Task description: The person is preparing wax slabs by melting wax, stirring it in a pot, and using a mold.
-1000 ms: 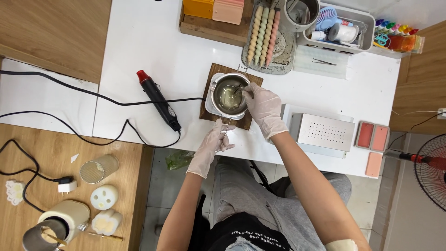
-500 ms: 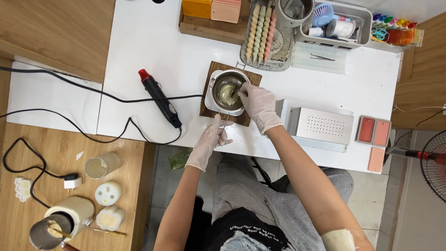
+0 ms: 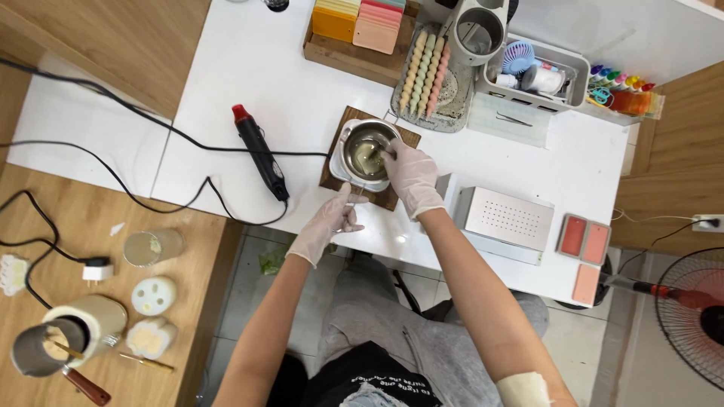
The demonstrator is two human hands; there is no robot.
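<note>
Steel pot (image 3: 367,153), on a wooden board (image 3: 335,172) on the white worktop (image 3: 249,68), is now steadied at its handle by the closed left hand (image 3: 329,221); since a moment ago the right hand (image 3: 409,175) has dipped lower into the pot, its grip unclear.

On the white table (image 3: 249,68), a black heat gun (image 3: 260,154) with a red tip lies at nine o'clock of centre, its cable trailing left. At twelve o'clock sit a wooden tray of coloured blocks (image 3: 362,26) and pastel beaded candles (image 3: 426,71). A grey perforated box (image 3: 507,218) rests at three o'clock, pink moulds (image 3: 584,240) just beside it. At eight o'clock, a glass (image 3: 151,246) and flower-shaped candles (image 3: 153,295) stand on a wooden surface.
</note>
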